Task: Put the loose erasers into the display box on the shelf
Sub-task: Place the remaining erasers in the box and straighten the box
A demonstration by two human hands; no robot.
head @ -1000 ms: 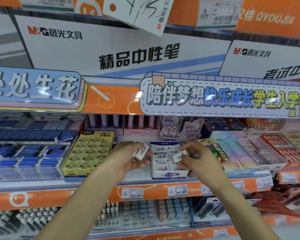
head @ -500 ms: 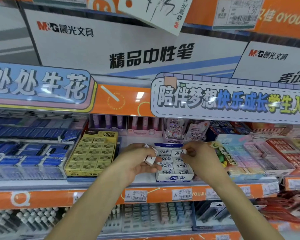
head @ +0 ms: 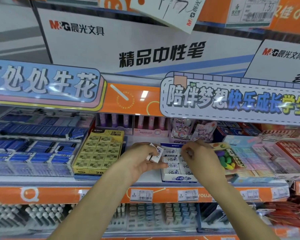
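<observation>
Left hand (head: 142,160) grips loose erasers (head: 156,154) at 9 o'clock of the display box (head: 177,178) on the shelf (head: 145,182). Right hand (head: 200,156) pinched over the box's top row; contents unclear. Suggest seating one eraser flat, label up, aligned with rows.

A yellow box (head: 98,152) of 2B erasers is sitting tilted on the orange-edged shelf (head: 59,194). Blue packs (head: 33,149) are filling the trays at far left. Pink tubes (head: 132,123) are standing at the back beside cartoon pouches (head: 192,129). A tub of coloured pieces (head: 228,159) is lying near pastel boxes (head: 255,156) and red boxes (head: 294,153). Price tags (head: 141,195) are hanging on the shelf edge. Signs (head: 42,84) are hanging above, and pens (head: 161,217) are showing below.
</observation>
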